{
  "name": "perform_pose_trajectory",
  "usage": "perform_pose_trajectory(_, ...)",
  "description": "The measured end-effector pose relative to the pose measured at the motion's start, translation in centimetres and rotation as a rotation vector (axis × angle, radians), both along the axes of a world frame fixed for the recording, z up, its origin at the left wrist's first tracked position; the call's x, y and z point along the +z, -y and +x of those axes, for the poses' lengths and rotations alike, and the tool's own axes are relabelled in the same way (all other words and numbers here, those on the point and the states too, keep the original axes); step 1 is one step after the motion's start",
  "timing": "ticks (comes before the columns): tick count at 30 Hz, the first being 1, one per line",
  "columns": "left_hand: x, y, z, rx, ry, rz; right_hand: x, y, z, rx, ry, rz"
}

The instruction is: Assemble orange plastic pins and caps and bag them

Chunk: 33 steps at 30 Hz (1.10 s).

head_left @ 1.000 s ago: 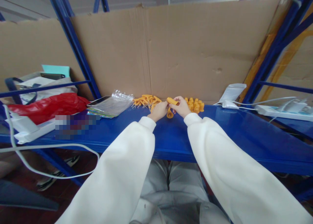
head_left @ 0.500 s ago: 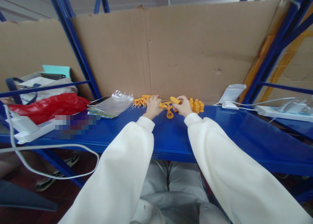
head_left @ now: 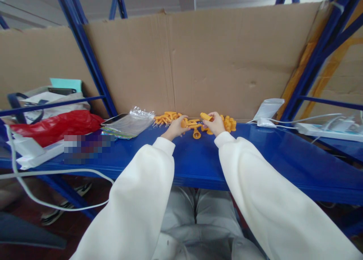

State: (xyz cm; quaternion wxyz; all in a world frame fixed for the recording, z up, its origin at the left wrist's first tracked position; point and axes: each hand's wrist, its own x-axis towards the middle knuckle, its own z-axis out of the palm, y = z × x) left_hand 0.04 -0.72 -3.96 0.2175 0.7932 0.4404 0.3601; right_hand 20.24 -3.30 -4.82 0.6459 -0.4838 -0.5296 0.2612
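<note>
My right hand (head_left: 216, 124) is closed on an elongated orange plastic piece (head_left: 206, 117), held just above the shelf. My left hand (head_left: 176, 129) pinches a small rounded orange piece (head_left: 184, 122) between thumb and fingers. In front, between the hands, lies an orange cup-shaped part (head_left: 196, 134), its opening towards me. Behind it are more orange parts (head_left: 194, 122), partly overlapping. Left of my left hand is a heap of thin orange pieces (head_left: 164, 118) with small silvery chains. A pile of chunky orange pieces (head_left: 229, 123) sits beyond my right hand.
The blue metal shelf (head_left: 198, 161) is backed by a cardboard sheet (head_left: 212, 59). On the left are a clear plastic bag (head_left: 136, 122), a red bag (head_left: 62, 125) and a white power strip (head_left: 42, 154) with a cable. Another power strip (head_left: 326, 130) lies right.
My left hand has drawn back slightly towards me from the orange heap, and a rounded orange piece now shows at its fingertips. My right hand keeps its piece, tilted slightly differently.
</note>
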Motion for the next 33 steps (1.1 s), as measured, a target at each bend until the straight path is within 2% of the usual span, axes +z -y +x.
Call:
perform_pose_trajectory(3, -0.2, -0.4, -0.3, -0.018, 0.075, 0.028, -0.1, -0.2, 0.1, 0.009, -0.023, 0.02)
perform_pose_trajectory(8, -0.5, -0.9, -0.1, 0.047, 0.082, 0.253, -0.4, -0.6, 0.2, 0.016, -0.024, 0.054)
perform_pose_trajectory(10, -0.5, -1.0, 0.0, 0.09, 0.069, 0.294, -0.5, -0.9, 0.6, 0.016, -0.011, 0.075)
perform_pose_trajectory(13, -0.5, -1.0, -0.1, 0.165, 0.059, 0.278, -0.9, -1.6, 1.6, -0.009, 0.045, 0.108)
perform_pose_trajectory(17, -0.5, -1.2, -0.6, 0.265, 0.074, 0.236, -1.5, -2.6, 3.2, -0.083, 0.253, 0.12)
perform_pose_trajectory(24, -0.6, -1.4, -0.7, 0.329, 0.086, 0.247, -1.9, -2.7, 4.0, -0.093, 0.568, 0.172)
perform_pose_trajectory(33, 0.1, -0.1, -0.2, 0.316, -0.022, 0.23, -1.7, -2.3, 3.5, -0.068, 0.637, 0.191)
